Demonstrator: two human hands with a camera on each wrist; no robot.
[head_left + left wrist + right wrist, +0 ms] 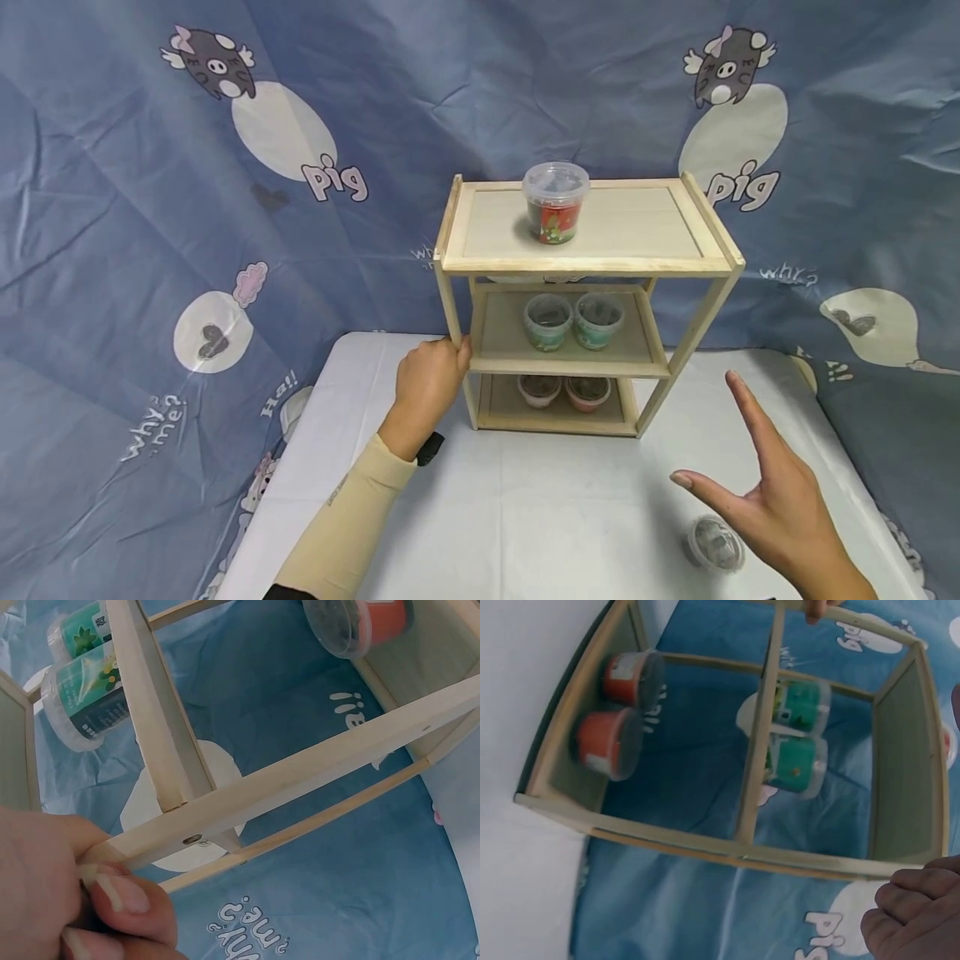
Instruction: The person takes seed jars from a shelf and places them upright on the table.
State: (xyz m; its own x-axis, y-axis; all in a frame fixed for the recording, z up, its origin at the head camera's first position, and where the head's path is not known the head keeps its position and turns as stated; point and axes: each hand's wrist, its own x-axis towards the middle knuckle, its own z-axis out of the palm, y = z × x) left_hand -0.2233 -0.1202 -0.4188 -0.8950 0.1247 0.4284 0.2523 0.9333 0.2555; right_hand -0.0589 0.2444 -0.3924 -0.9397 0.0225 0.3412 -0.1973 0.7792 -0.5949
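A wooden three-tier shelf (622,229) stands on the white table. My left hand (430,379) grips its left front post, fingers curled round the wood in the left wrist view. To the right of the shelf, my right hand (783,500) is raised with thumb and fingers spread, holding nothing. Below it, partly behind the thumb side, a clear plastic tub (715,543) sits on the table. On the top tier stands a clear-lidded tub with a red label (557,208). Two green-labelled tubs (548,323) share the middle tier. Two reddish tubs (588,393) occupy the bottom one.
The white tablecloth (457,517) spreads in front of the shelf and to both sides. Blue cloth printed with pigs and words (420,92) hangs behind the shelf and along both sides of the table.
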